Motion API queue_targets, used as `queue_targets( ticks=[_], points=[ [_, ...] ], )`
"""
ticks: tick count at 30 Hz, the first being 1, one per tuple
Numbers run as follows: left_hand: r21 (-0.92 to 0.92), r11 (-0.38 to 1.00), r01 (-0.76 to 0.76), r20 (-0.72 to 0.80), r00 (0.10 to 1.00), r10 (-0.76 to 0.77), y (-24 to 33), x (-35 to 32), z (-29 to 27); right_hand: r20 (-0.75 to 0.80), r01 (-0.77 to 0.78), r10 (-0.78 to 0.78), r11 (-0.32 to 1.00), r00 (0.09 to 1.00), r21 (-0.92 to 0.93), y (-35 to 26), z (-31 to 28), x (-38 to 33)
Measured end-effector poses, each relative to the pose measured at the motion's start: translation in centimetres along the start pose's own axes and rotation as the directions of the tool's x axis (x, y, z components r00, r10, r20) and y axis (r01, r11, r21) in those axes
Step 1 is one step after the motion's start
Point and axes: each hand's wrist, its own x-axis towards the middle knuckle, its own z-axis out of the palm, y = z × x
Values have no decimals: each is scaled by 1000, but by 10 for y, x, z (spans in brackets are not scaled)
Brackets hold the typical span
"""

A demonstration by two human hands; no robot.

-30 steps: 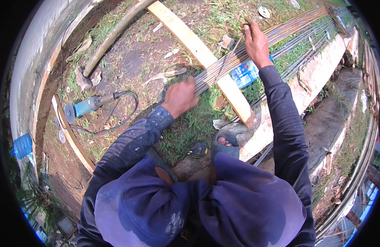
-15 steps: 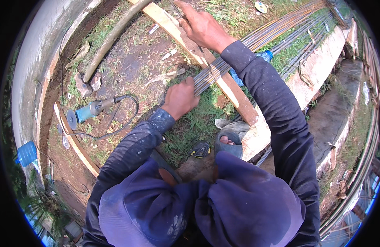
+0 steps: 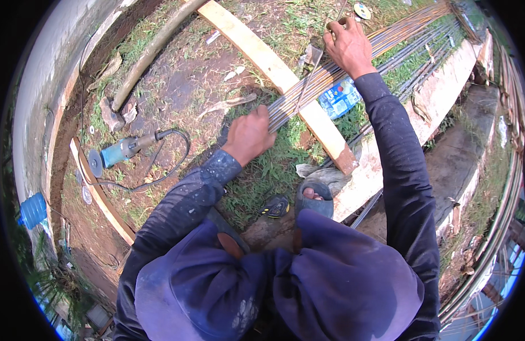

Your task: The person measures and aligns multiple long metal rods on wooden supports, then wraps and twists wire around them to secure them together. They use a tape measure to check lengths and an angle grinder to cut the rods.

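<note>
My left hand is closed round the near end of a bundle of thin steel rods, which slants away to the upper right across a wooden beam. Beyond the bundle, my right hand has its fingers curled on a thin metal rod that sticks up past the fingertips. A thin strip of metal crosses over the bundle near the beam; whether it is one piece with that rod is unclear. Beside the beam, under my right forearm, lies a blue printed packet.
An angle grinder with its cord lies on the dirt at left, near a curved wooden strip. A tape measure rests by my sandalled foot. A long pole and a blue water bottle are farther left.
My right hand has moved right, away from the beam, drawing the thin rod with it. The blue packet now shows more fully. My left hand stays on the bundle.
</note>
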Motion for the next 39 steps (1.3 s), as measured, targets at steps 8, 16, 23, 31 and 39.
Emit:
queue_targets(
  ticks=[8, 16, 23, 31, 39],
  points=[
    [-19, 1000, -21, -13, 1000, 21, -5, -1, 3, -76, 278, -287, 954, 955, -113, 42, -2, -19],
    [-44, 998, -34, -16, 999, 34, -5, -1, 2, 275, 214, -188, 975, 943, -65, 74, -69, -131],
    [-53, 998, -37, -27, 999, 35, -7, -3, 3, 207, 73, -63, 996, 976, -42, 66, -62, -186],
    [-36, 999, -18, -20, 1000, 17, -3, -2, 0, 109, 87, -60, 959, 992, -271, 58, -62, -105],
    [-23, 1000, 4, -11, 1000, -4, -2, -3, 1, 415, -645, 494, 593, 764, 482, 69, -30, -99]
  ],
)
